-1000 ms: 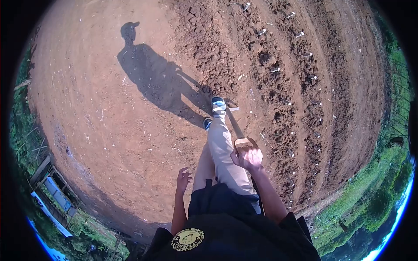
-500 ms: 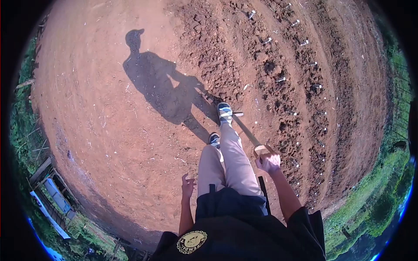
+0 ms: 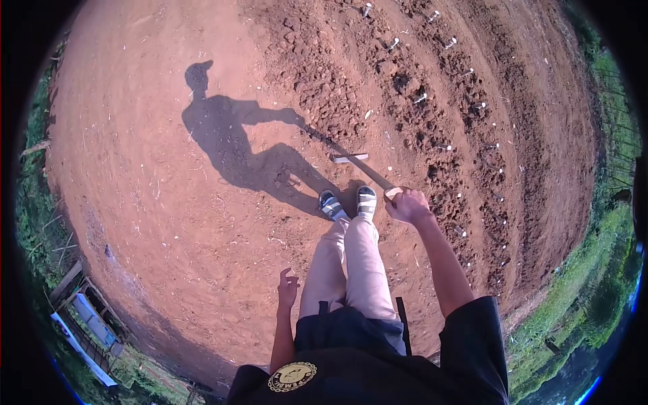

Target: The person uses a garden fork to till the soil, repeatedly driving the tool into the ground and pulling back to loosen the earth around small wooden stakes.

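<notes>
My right hand (image 3: pixel 409 206) is closed around the end of a hoe's wooden handle (image 3: pixel 373 175). The handle slants forward and left, away from my body. At its far end the narrow, pale-edged hoe head (image 3: pixel 349 158) is close over the soil, just ahead of my sandalled feet (image 3: pixel 365 200). My left hand (image 3: pixel 288 287) hangs beside my left thigh, fingers loosely curled and apart, with nothing in it.
Broken, clodded soil (image 3: pixel 324 88) lies ahead. To the right run tilled rows with several short pale stubs (image 3: pixel 421 98) standing in them. My shadow (image 3: pixel 219 135) falls on smooth earth at left. A wooden structure (image 3: pixel 94 317) stands far left; grass (image 3: pixel 574 270) borders the right.
My feet have shifted and now stand nearly side by side. My right hand has moved forward with the hoe, and its head now shows ahead of my feet, farther left.
</notes>
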The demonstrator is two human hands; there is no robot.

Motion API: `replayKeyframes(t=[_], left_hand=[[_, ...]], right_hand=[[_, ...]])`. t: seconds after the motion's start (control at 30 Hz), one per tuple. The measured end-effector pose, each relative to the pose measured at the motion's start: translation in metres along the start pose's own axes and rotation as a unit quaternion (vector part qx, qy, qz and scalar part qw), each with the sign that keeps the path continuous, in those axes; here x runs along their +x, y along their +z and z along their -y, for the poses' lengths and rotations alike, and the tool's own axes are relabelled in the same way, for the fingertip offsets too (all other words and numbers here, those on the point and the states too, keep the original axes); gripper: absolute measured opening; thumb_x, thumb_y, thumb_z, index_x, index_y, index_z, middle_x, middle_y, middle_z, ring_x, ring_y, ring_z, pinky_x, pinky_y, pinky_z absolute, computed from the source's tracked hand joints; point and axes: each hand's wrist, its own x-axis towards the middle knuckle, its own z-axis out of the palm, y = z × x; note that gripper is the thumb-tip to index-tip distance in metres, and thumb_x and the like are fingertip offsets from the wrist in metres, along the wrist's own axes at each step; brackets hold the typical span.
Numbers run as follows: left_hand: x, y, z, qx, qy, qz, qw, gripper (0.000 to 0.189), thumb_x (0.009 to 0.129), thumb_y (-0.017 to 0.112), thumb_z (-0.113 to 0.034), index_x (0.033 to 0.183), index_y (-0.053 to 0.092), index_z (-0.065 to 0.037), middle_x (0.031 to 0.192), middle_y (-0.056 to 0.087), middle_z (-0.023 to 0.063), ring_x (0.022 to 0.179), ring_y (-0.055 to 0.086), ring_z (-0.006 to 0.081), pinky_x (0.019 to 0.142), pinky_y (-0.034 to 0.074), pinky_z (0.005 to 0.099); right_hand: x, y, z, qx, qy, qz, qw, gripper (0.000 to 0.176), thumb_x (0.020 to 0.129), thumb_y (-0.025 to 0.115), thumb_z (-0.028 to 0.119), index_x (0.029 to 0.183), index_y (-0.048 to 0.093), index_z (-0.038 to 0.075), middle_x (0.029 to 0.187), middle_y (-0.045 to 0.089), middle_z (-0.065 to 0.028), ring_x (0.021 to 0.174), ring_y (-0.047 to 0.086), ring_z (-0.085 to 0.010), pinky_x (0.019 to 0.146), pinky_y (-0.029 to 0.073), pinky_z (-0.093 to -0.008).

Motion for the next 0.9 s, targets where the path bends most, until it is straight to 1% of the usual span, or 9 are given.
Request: replayKeyframes(t=[0.07, 0.13, 0.27, 0.4, 0.5, 0.6, 0.73, 0.8, 0.9], left_hand=[[0.001, 0.012, -0.015, -0.01, 0.015, -0.016, 1.0, 0.033, 0.085, 0.047, -0.012, 0.117, 0.041, -0.007, 0.084, 0.059, 0.0123, 0.069, 0.06, 0.0182, 0.061, 0.048, 0.0285], [0.007, 0.031, -0.021, -0.039, 0.046, -0.018, 0.998, 0.031, 0.085, 0.047, -0.013, 0.115, 0.043, -0.007, 0.08, 0.059, 0.0113, 0.067, 0.059, 0.0174, 0.062, 0.048, 0.0284], [0.019, 0.077, -0.007, 0.03, 0.118, 0.022, 0.992, 0.029, 0.086, 0.049, -0.017, 0.112, 0.045, -0.006, 0.079, 0.059, 0.0094, 0.07, 0.058, 0.0161, 0.062, 0.047, 0.0288], [0.011, 0.128, 0.008, 0.057, 0.135, 0.022, 0.989, 0.026, 0.084, 0.053, -0.017, 0.107, 0.05, -0.005, 0.075, 0.058, 0.011, 0.066, 0.057, 0.0221, 0.061, 0.046, 0.0317], [0.005, 0.157, 0.034, 0.248, 0.272, -0.002, 0.93, 0.021, 0.078, 0.056, -0.015, 0.098, 0.055, -0.007, 0.077, 0.054, 0.014, 0.069, 0.053, 0.0303, 0.065, 0.043, 0.039], [-0.006, 0.174, 0.027, 0.301, 0.268, -0.046, 0.914, 0.022, 0.077, 0.057, -0.016, 0.097, 0.055, -0.008, 0.078, 0.053, 0.0125, 0.073, 0.053, 0.0292, 0.067, 0.042, 0.04], [-0.007, 0.187, 0.022, 0.302, 0.241, -0.044, 0.921, 0.021, 0.077, 0.058, -0.019, 0.095, 0.055, -0.009, 0.077, 0.05, 0.0104, 0.072, 0.052, 0.028, 0.065, 0.041, 0.0394], [-0.006, 0.192, 0.014, 0.351, 0.269, -0.08, 0.893, 0.02, 0.075, 0.06, -0.022, 0.091, 0.056, -0.01, 0.075, 0.048, 0.0081, 0.07, 0.05, 0.0259, 0.063, 0.04, 0.0385], [-0.002, 0.196, 0.008, 0.403, 0.234, -0.091, 0.88, 0.021, 0.073, 0.063, -0.024, 0.088, 0.056, -0.01, 0.074, 0.046, 0.0074, 0.07, 0.048, 0.0251, 0.061, 0.038, 0.0374]], right_hand=[[0.001, 0.079, -0.024, -0.102, -0.083, -0.198, 0.971, 0.03, 0.07, 0.056, 0.038, 0.071, 0.058, 0.008, 0.06, 0.055, -0.0153, 0.051, 0.054, -0.0314, 0.048, 0.042, -0.0432], [-0.027, 0.091, -0.01, -0.02, -0.068, -0.333, 0.94, 0.026, 0.068, 0.059, 0.033, 0.063, 0.055, 0.008, 0.052, 0.052, -0.0126, 0.042, 0.049, -0.0292, 0.043, 0.04, -0.0411], [-0.074, 0.137, -0.013, 0.072, -0.055, -0.251, 0.964, 0.025, 0.065, 0.06, 0.026, 0.048, 0.049, 0.012, 0.052, 0.054, -0.0105, 0.042, 0.053, -0.0246, 0.042, 0.042, -0.0393], [-0.111, 0.216, -0.03, 0.017, -0.142, -0.247, 0.958, 0.011, 0.065, 0.058, 0.018, 0.059, 0.05, 0.013, 0.05, 0.044, -0.0014, 0.041, 0.045, -0.0198, 0.047, 0.036, -0.0365], [-0.142, 0.249, -0.031, -0.049, -0.146, -0.178, 0.972, 0.016, 0.068, 0.056, 0.025, 0.059, 0.05, 0.015, 0.056, 0.049, -0.0022, 0.054, 0.05, -0.02, 0.058, 0.038, -0.0373], [-0.157, 0.323, -0.039, 0.003, -0.137, -0.109, 0.985, 0.018, 0.078, 0.049, 0.024, 0.071, 0.057, 0.01, 0.07, 0.059, -0.0092, 0.067, 0.056, -0.0249, 0.067, 0.041, -0.0429], [-0.149, 0.407, -0.065, 0.021, -0.084, -0.212, 0.973, 0.024, 0.078, 0.049, 0.03, 0.062, 0.055, 0.013, 0.055, 0.056, -0.0064, 0.059, 0.055, -0.0228, 0.068, 0.039, -0.0386], [-0.144, 0.435, -0.082, 0.072, -0.031, 0.042, 0.996, 0.027, 0.082, 0.047, 0.029, 0.068, 0.058, 0.008, 0.068, 0.061, -0.0114, 0.078, 0.057, -0.0269, 0.076, 0.039, -0.0432], [-0.126, 0.483, -0.106, 0.041, -0.011, 0.051, 0.998, 0.032, 0.085, 0.042, 0.032, 0.075, 0.061, 0.008, 0.073, 0.063, -0.0114, 0.082, 0.057, -0.0277, 0.082, 0.036, -0.0437]])
